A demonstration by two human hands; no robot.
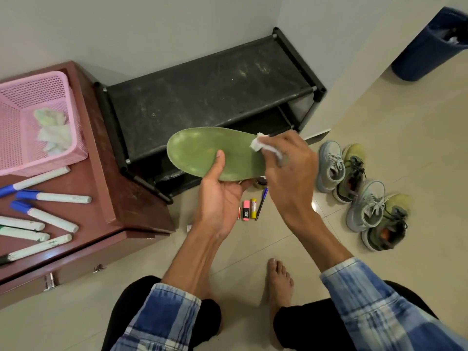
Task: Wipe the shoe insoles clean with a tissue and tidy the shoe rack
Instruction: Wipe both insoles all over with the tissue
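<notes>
A green insole (202,150) is held flat in mid-air in front of the black shoe rack (207,89). My left hand (222,196) grips it from below, thumb pressed on its top face. My right hand (288,168) pinches a crumpled white tissue (263,145) and presses it on the insole's right end. The rack's dusty top shelf carries nothing. Two pairs of shoes, grey ones (329,165) and olive ones (352,171), stand on the tiled floor to the right.
A brown cabinet (106,188) at left holds a pink basket (38,122) with used tissues and several markers (50,219). Small items and a pen (260,203) lie on the floor under my hands. A blue bin (430,46) stands far right. My bare foot (278,279) rests below.
</notes>
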